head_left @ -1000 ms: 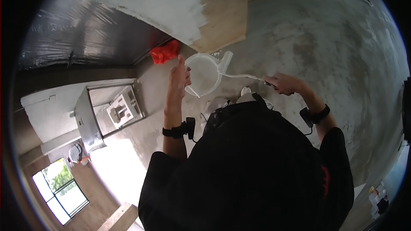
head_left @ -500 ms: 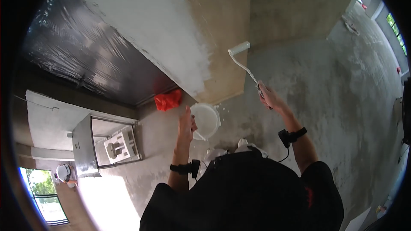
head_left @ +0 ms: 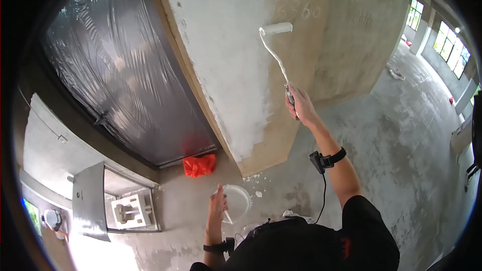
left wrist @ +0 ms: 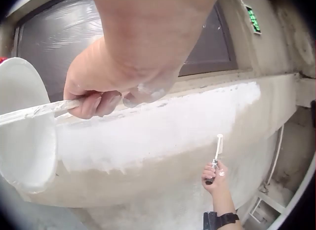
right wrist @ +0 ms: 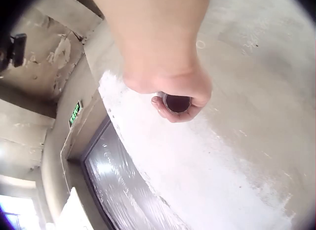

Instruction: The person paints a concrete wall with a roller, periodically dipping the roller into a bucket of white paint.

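Observation:
My right hand grips the dark handle of a paint roller, its fingers curled around it; the handle's round butt end shows in the right wrist view. The white-coated roller overlaps the bare tan part of the wall, right of the white painted area. Low on the left, my left hand holds the thin white handle of a white bucket. In the head view the bucket's round opening appears just beside that hand.
A doorway covered with plastic sheeting adjoins the painted wall on the left. A red bag lies at its foot. White spatters dot the concrete floor. Beyond a metal door, another person is at far left.
The roller has gone from over the bucket up to the wall as my right arm stretched out. My view has tilted upward, showing more wall. My left hand still holds the bucket handle.

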### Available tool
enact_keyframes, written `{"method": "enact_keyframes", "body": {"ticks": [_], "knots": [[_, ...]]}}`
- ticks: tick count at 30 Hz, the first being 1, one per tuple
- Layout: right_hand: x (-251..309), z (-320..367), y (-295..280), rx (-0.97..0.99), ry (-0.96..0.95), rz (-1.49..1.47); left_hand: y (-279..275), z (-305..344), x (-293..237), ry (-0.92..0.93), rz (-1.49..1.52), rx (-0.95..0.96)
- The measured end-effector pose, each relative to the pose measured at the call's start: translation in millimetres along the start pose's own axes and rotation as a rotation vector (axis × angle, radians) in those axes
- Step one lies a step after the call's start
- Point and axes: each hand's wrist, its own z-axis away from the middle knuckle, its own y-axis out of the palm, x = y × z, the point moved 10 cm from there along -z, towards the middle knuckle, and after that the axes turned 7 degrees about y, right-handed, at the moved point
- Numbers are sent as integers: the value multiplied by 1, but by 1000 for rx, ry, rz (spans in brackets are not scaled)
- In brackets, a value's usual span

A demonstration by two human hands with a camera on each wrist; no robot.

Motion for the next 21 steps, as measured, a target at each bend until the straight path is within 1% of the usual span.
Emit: {"method": "enact_keyframes", "body": {"ticks": [2, 5, 6, 8, 9, 13, 15, 17, 19, 21], "knots": [[27, -4, 18, 10, -97, -4, -19, -3, -2, 23, 63, 1], [62, -13, 41, -3, -193, 5, -44, -10, 0, 28, 54, -8], [73, -20, 47, -7, -210, 8, -52, -13, -1, 43, 55, 2], [93, -39, 59, -13, -217, -36, -77, -21, 1, 10, 44, -66], [108, -44, 67, -13, -232, -33, -84, -23, -3, 24, 47, -61], [166, -56, 91, -42, -335, -57, -116, -23, -5, 31, 141, -93], [191, -60, 103, -55, -378, -52, -126, -27, -4, 34, 168, -93], [210, -66, 113, -101, -380, -53, -140, -30, -7, 51, 158, -130], [226, -73, 125, -90, -398, -52, -149, -26, -13, 62, 186, -117], [251, -78, 137, -68, -430, -43, -158, -29, -11, 51, 181, -162]]}}
